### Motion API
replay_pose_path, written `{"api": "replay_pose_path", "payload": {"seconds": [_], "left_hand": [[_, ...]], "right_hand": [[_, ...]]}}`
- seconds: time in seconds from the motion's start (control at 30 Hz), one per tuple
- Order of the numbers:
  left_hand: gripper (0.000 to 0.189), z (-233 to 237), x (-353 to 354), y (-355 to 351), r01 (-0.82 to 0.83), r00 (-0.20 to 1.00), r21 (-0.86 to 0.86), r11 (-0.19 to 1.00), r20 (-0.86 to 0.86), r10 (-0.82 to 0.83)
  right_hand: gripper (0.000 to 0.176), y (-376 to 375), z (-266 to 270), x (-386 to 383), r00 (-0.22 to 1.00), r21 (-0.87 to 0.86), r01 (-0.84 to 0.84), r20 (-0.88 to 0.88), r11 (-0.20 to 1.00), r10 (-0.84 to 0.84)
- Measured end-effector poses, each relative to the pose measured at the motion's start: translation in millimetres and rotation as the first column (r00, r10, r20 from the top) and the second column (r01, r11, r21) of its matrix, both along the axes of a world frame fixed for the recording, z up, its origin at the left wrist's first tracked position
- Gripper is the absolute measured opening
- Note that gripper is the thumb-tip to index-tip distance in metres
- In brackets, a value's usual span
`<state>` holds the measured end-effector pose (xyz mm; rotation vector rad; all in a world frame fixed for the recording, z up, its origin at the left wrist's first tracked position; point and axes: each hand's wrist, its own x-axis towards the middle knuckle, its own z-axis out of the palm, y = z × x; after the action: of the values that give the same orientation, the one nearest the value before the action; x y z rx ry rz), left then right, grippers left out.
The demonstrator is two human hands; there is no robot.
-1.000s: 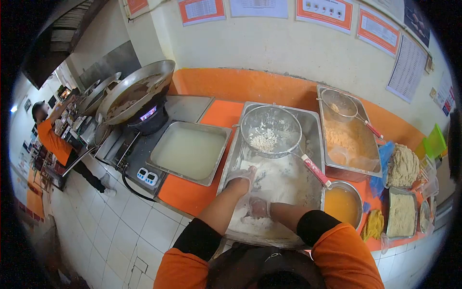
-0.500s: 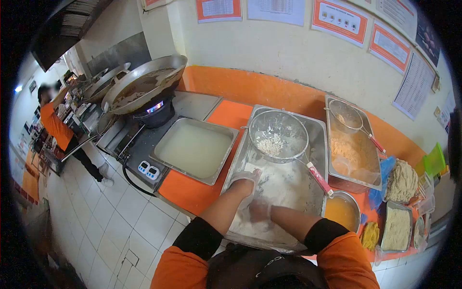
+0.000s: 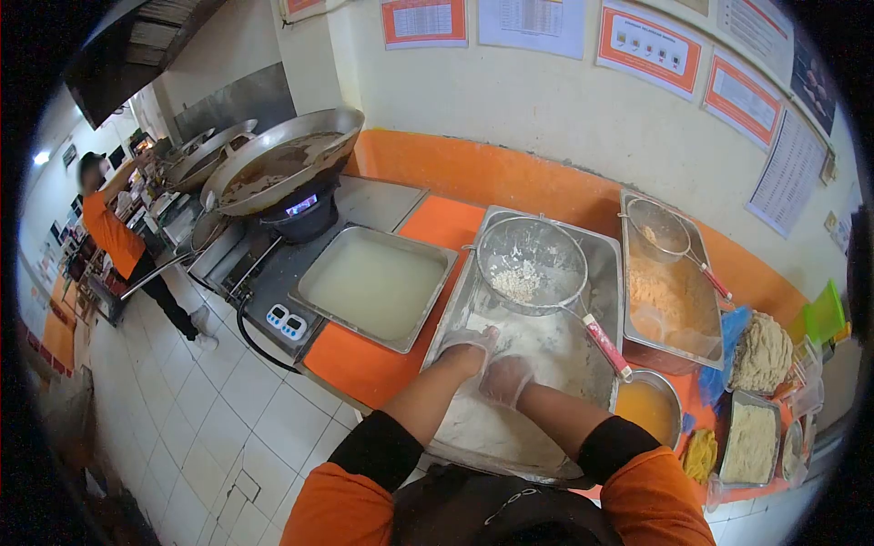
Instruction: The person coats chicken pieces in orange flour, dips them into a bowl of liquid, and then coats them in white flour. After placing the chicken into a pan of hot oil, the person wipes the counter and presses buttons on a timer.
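Both my hands wear clear plastic gloves and are low in a large steel tray (image 3: 612, 264) of white flour (image 3: 564, 350). My left hand (image 3: 469, 348) lies at the flour near the tray's left side, its thumb apart from the fingers, which are partly sunk or hidden. Close beside it, my right hand (image 3: 506, 379) reaches into the flour with its back toward me; its fingers are hidden. A round wire sieve (image 3: 555, 273) with a red-patterned handle (image 3: 606, 346) rests across the far part of this tray, holding pale crumbs (image 3: 516, 282).
On the left are a pan of cloudy liquid (image 3: 373, 282), two timers (image 3: 286, 320) and a large oil wok (image 3: 282, 164) on a burner. On the right stand an orange-crumb tray (image 3: 669, 296), a bowl of orange liquid (image 3: 648, 409) and a dough-like mass (image 3: 763, 353). A co-worker (image 3: 114, 232) stands far left.
My right hand has moved up and away from me, closer to my left hand. My left hand stays in nearly the same place. The whole view has shifted slightly.
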<state>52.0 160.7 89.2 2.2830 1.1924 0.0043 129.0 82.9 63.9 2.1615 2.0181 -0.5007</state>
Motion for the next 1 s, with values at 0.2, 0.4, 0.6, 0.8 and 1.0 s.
{"api": "replay_pose_path", "payload": {"seconds": [0.2, 0.4, 0.6, 0.8, 1.0], "left_hand": [[0.06, -20.8, 1.3, 6.9, -0.047, 0.995, -0.007, 0.999, 0.083, 0.048], [0.058, -0.8, 1.2, 0.7, -0.042, 0.999, -0.025, 0.999, -0.007, 0.042], [0.044, 3.4, -0.9, 2.1, 0.44, 0.856, 0.059, 0.896, -0.329, -0.399], [0.03, -21.4, -2.4, -20.5, 0.31, 0.893, -0.007, 0.951, -0.34, -0.294], [0.032, -46.0, 2.5, -15.4, 0.516, 0.856, -0.01, 0.856, 0.02, -0.516]], "right_hand": [[0.034, -23.1, -74.2, -28.7, 0.636, 0.27, -0.636, -0.348, 0.723, 0.689], [0.029, -28.6, -72.3, -39.8, 0.685, -0.016, -0.684, -0.358, 0.729, 0.635], [0.025, -10.1, -49.0, 36.4, 0.867, 0.145, -0.497, 0.041, 0.856, 0.496], [0.032, 25.1, -129.3, 75.5, 0.91, 0.058, -0.382, 0.194, 0.922, 0.365], [0.027, 28.9, -93.4, 88.8, 0.913, 0.168, -0.401, -0.004, 0.9, 0.408]]}}
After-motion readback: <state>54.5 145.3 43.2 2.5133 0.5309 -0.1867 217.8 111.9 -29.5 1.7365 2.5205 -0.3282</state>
